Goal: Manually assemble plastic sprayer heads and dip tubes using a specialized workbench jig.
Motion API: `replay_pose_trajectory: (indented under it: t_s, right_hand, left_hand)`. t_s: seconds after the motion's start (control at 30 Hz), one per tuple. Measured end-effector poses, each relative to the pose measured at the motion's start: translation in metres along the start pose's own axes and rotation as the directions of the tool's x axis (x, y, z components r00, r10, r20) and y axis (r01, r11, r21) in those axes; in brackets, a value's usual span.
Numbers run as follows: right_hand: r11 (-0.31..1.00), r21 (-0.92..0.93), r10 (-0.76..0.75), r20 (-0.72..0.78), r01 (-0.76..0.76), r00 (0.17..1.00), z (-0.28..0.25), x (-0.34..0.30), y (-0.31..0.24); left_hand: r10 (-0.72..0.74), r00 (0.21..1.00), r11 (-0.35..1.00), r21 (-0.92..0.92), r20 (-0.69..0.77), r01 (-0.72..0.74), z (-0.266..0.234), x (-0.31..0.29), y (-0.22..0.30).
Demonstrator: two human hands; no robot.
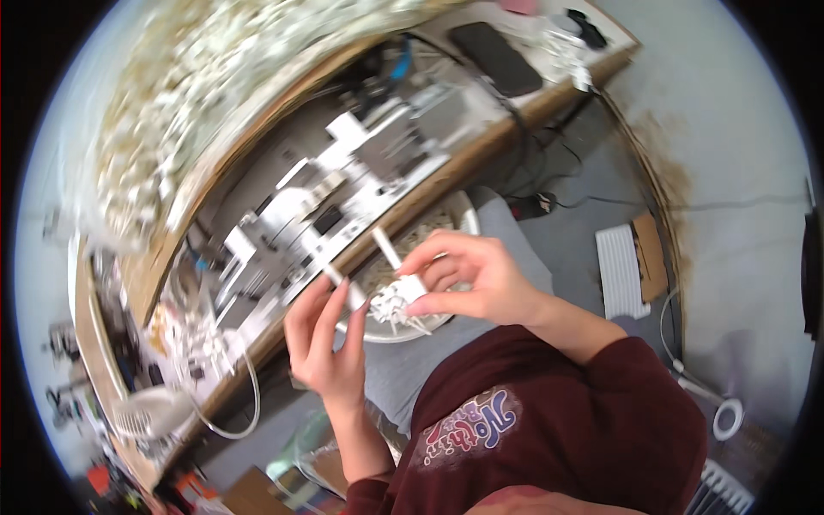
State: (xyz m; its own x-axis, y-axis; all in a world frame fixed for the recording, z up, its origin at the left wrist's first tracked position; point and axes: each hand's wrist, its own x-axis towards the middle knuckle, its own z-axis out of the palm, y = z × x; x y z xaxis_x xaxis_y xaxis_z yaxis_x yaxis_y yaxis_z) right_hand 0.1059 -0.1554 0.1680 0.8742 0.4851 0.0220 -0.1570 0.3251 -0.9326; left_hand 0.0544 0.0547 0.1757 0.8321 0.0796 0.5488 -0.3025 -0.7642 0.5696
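My left hand (pixel 330 343) pinches a small white plastic-looking piece (pixel 354 297) between its thumb and fingers. A short gap away, my right hand (pixel 476 279) grips a white blocky piece (pixel 414 287) at its fingertips. A thin white stick (pixel 386 247) juts up beside the right fingers; whether it is joined to the block I cannot tell. Below both hands, a round pale tub (pixel 469 213) rests at my lap, holding small greyish bits and a heap of white pieces (pixel 391 307). Blur hides the exact kind of these parts.
Ahead, a white mechanical device (pixel 296 206) stands along the wooden bench edge (pixel 472 167). Behind it lies a large clear bag (pixel 172 129) of white pieces. A dark phone (pixel 495 58) sits far right on the bench. A white corded device (pixel 154 412) is at left.
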Motion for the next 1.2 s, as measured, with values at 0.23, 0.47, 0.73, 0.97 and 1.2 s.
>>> replay_pose_trajectory:
  t_s: [0.23,0.47,0.73,0.97,1.2]
  right_hand:
    - [0.701,-0.612,-0.447,0.023,0.366,0.894,0.008,0.022,-0.002]
    - [0.581,-0.736,-0.435,0.079,0.347,0.897,0.005,0.021,0.005]
    - [0.57,-0.744,-0.426,0.096,0.349,0.9,0.006,0.029,0.003]
    - [0.536,-0.76,-0.436,0.124,0.367,0.892,0.009,0.034,-0.001]
    - [0.333,-0.777,-0.546,0.303,0.534,0.781,0.007,0.061,-0.015]
  left_hand:
    - [0.144,0.989,0.948,0.289,-0.026,-0.131,0.03,0.038,-0.027]
    - [0.09,0.993,0.944,0.312,0.08,-0.111,0.026,0.053,-0.024]
    - [0.044,0.995,0.956,0.286,0.088,-0.067,0.024,0.054,-0.025]
    - [0.028,0.994,0.953,0.298,0.101,-0.057,0.023,0.055,-0.026]
    - [0.035,0.998,0.998,0.049,0.055,-0.038,-0.015,0.093,-0.017]
